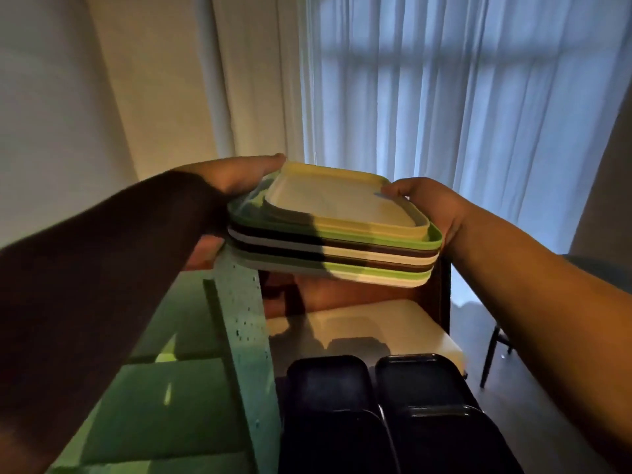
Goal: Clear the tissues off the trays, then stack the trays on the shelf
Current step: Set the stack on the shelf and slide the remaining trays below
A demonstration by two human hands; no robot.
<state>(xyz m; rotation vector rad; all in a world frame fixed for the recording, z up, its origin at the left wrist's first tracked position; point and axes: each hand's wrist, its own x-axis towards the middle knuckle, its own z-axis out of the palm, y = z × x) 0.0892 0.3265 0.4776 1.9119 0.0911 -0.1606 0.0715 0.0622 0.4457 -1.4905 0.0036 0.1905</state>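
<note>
A stack of several trays [359, 248] in green, brown, white and pale yellow hangs in the air at the centre of the head view. My left hand [236, 176] grips its left edge, thumb on top. My right hand [427, 206] grips its right edge, thumb on the top tray's rim. The pale yellow top tray [342, 203] has a bare inside, with no tissue on it. Below the stack lies a white shelf surface [403, 326] with a brown back panel behind it.
Two pairs of dark trays [376, 412] sit at the shelf's front. A speckled teal upright [246, 336] stands at the left, with green panels [164, 388] beside it. White curtains [444, 97] hang behind. A dark chair leg [492, 350] shows at the right.
</note>
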